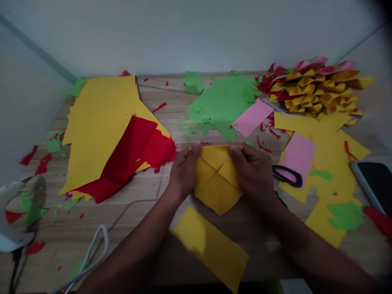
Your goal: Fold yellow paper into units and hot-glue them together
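Observation:
A folded yellow paper [218,179] is held up between my two hands, its creases crossing in an X and its lower edge coming to a point. My left hand [183,169] pinches its upper left corner, thumb on top. At the upper right corner my right hand [255,169] grips it the same way, the fingers behind hidden. Below the folded piece, a yellow paper strip [214,249] lies slantwise on the table. Black-handled scissors [288,175] lie beside my right hand, partly hidden by it.
Large yellow sheets [101,122] with red paper [128,159] cover the left. Green paper [223,102] and pink paper [252,117] lie behind my hands. At back right sits a pile of folded papers [318,90]; a phone [373,183] and a white cable [104,241] flank the sides.

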Demonstrator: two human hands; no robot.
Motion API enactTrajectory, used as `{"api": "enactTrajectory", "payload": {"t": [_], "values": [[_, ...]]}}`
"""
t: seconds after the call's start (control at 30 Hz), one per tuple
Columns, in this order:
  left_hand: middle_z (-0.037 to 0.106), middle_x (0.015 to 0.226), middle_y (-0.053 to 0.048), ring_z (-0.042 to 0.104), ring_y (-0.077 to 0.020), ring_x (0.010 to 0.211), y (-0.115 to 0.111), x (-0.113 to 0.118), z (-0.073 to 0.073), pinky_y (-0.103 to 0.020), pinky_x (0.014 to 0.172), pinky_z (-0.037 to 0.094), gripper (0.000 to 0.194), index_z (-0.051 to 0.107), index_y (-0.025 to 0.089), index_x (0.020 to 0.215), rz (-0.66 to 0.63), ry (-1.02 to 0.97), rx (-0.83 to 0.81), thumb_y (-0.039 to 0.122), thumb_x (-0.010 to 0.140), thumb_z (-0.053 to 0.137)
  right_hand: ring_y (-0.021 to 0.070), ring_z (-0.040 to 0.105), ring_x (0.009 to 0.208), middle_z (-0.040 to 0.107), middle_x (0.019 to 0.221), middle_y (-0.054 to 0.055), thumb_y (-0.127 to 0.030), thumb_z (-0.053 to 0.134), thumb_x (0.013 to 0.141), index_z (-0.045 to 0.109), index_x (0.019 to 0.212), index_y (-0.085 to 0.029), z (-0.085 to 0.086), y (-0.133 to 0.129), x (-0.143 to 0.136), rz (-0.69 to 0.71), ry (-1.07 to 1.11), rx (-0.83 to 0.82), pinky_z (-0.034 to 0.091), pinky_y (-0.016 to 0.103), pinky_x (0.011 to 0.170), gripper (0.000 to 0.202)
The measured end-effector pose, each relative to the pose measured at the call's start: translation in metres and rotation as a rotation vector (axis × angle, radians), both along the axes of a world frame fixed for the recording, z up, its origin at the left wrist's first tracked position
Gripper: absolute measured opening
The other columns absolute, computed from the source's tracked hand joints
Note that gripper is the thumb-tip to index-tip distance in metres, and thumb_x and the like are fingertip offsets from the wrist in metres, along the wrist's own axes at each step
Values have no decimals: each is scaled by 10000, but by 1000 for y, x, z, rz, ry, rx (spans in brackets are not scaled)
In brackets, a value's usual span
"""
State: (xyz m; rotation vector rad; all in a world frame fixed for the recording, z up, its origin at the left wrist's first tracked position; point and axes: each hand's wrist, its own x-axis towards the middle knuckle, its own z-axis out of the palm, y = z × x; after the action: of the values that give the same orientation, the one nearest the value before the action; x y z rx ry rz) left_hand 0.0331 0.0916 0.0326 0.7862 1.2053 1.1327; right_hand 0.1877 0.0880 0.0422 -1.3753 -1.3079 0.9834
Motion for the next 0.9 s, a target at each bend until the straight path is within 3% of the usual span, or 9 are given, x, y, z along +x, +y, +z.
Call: {"api": "enactTrajectory", "payload": {"t": [0.17,0.23,0.3,0.33,0.43,0.5,0.63,0.7,0.9], "values": [[748,928,-64,691,-221,880,6,-5,-1,-291,719,542,368,753,195,996,-48,145,116,520,859,647,169,609,732,655,801,-4,-377,672,862,641,880,-228,-6,2,0,15,80,-9,477,280,623,153],[741,1007,-58,680,-225,940,9,-15,4,-319,805,540,339,727,223,1110,-121,420,241,408,827,705,161,598,725,645,815,-7,-355,700,838,609,887,-233,-12,3,1,35,10,16,470,281,633,160],[732,1024,-48,672,-234,938,8,-26,11,-373,852,532,397,685,259,1207,-309,773,335,302,814,712,160,597,720,645,803,-8,-310,680,846,598,866,-231,-17,3,2,103,-172,34,451,285,647,116],[721,1066,-49,663,-244,976,4,-30,14,-407,887,522,371,683,265,1200,-400,920,371,246,829,680,164,604,728,657,805,-5,-291,671,851,606,868,-231,-19,2,2,153,-277,36,443,290,658,90],[662,1180,-86,593,-301,1101,-19,-37,16,-506,961,480,287,718,223,1065,-447,1246,548,107,826,611,183,629,757,700,825,4,-285,657,873,637,887,-238,-21,0,-1,273,-537,37,424,305,673,53],[683,1142,-72,608,-285,1009,-40,-36,10,-490,881,506,234,725,239,1029,-485,1270,607,135,875,584,192,636,774,710,841,8,-297,658,883,641,891,-237,-20,-2,-4,294,-649,55,417,310,673,63],[693,1242,-73,585,-296,1097,-72,-34,-3,-476,916,472,311,682,236,1203,-372,1327,673,168,915,586,187,638,825,687,891,16,-258,647,905,630,893,-219,-15,-6,-6,318,-739,104,442,306,699,44],[672,1309,-52,567,-288,1129,-76,-35,-5,-468,946,445,333,670,244,1231,-382,1330,661,157,923,577,180,634,855,671,942,27,-204,617,927,640,938,-213,-12,-9,-2,372,-773,153,465,301,719,27],[646,1364,-6,536,-276,1145,-70,-37,-3,-459,977,399,306,664,265,1224,-407,1248,591,192,948,556,206,622,954,704,1121,74,-116,520,976,646,1186,-219,-15,-19,22,587,-793,496,540,333,766,266]]}}
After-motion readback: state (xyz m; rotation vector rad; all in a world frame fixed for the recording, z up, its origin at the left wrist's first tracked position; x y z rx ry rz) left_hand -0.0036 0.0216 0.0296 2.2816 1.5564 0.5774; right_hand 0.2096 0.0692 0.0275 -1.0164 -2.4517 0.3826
